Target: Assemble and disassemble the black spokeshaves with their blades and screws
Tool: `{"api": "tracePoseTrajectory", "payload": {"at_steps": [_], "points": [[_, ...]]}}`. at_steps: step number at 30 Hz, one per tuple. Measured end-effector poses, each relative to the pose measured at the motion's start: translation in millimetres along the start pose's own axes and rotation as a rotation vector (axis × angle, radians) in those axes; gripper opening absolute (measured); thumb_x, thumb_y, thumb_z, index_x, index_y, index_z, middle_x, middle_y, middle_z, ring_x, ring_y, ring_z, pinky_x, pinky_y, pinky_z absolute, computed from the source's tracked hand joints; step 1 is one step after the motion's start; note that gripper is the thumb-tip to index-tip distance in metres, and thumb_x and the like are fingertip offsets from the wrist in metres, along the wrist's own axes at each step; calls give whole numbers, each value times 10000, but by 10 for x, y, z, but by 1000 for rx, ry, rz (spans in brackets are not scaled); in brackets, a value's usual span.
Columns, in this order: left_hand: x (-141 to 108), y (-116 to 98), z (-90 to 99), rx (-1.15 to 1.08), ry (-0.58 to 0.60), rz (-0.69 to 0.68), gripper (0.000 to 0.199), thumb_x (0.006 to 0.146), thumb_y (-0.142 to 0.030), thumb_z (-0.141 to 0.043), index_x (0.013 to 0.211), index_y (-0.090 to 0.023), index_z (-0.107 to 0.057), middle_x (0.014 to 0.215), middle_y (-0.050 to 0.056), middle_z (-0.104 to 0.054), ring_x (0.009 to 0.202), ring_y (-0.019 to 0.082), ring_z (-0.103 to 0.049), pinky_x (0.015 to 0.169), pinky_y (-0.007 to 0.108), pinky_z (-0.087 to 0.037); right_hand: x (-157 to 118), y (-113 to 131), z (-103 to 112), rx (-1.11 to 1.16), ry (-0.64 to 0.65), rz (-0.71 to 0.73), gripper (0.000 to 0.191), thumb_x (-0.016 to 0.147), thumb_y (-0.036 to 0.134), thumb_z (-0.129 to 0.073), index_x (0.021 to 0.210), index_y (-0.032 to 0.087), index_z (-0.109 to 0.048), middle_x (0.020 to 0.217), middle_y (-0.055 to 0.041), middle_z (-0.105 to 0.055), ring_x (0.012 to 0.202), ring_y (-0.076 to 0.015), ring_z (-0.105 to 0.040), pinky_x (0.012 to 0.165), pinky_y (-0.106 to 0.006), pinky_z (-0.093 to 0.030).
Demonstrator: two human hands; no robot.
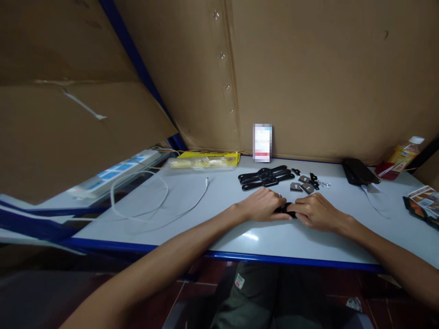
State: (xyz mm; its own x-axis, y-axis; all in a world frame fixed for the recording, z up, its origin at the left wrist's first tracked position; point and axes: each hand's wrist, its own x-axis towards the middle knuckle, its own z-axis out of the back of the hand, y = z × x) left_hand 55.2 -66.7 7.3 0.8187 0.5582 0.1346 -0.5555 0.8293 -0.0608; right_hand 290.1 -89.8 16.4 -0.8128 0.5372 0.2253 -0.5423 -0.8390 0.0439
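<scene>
Both hands meet over a small black part point(287, 209) near the front of the white table. My left hand point(263, 204) is closed on its left end, and my right hand point(316, 212) has its fingers closed on the right end. Most of the part is hidden under the fingers. Just behind the hands lie several black flat arm-shaped pieces point(265, 177) side by side. To their right are several grey blade-like plates point(304, 186), small black clips point(313, 181) and a few silver screws point(324, 184).
A lit phone point(262, 143) leans on the cardboard wall. At left are a yellow packet point(209, 160), a white cable point(168, 201) and a power strip point(116, 173). At right are a black case point(360, 172), a bottle point(403, 157) and printed packets point(423, 205).
</scene>
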Motion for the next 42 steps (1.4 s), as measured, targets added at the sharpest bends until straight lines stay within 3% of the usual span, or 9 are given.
{"api": "tracePoseTrajectory", "payload": {"at_steps": [9,17,22,25,34,42], "points": [[-16,-11,28,-16,-13,-7,644,1041,-689,-363,864,-161,-687,768,85,-708,630,189,-635,567,303,-320,14,69,28,67,-13,-28,270,980,213,-483,956,184,-751,843,-50,-737,644,-142,-535,611,-323,-235],[-8,-9,9,2,-4,-8,604,1048,-657,-390,924,-162,-713,805,91,-736,657,196,-653,563,304,-320,64,122,-88,184,-68,-156,225,995,230,-468,944,188,-683,744,-32,-674,639,-147,-534,620,-311,-273],[-8,-32,39,16,9,6,646,1025,-711,-395,926,-157,-713,753,80,-712,599,181,-625,542,308,-289,69,120,-104,134,-97,-309,182,956,262,-542,1101,183,-617,679,-3,-606,584,-159,-493,596,-310,-231],[-10,-31,36,4,-8,4,682,1016,-739,-373,912,-155,-710,748,85,-706,594,181,-619,539,310,-296,74,115,-93,110,-107,-363,165,961,290,-571,1079,186,-621,684,-5,-602,592,-161,-495,602,-308,-227],[-5,-9,11,-16,-21,-4,673,1020,-728,-378,910,-154,-711,757,86,-708,596,181,-622,538,308,-305,63,96,-96,156,-74,-205,176,1012,234,-493,933,186,-643,857,-52,-692,698,-160,-548,647,-315,-287],[-9,-12,13,-26,-30,-8,667,1012,-732,-402,928,-151,-720,758,88,-713,609,186,-636,555,301,-339,63,114,-87,173,-79,-217,188,1032,246,-458,953,180,-616,877,-62,-688,705,-165,-555,652,-322,-311]]}}
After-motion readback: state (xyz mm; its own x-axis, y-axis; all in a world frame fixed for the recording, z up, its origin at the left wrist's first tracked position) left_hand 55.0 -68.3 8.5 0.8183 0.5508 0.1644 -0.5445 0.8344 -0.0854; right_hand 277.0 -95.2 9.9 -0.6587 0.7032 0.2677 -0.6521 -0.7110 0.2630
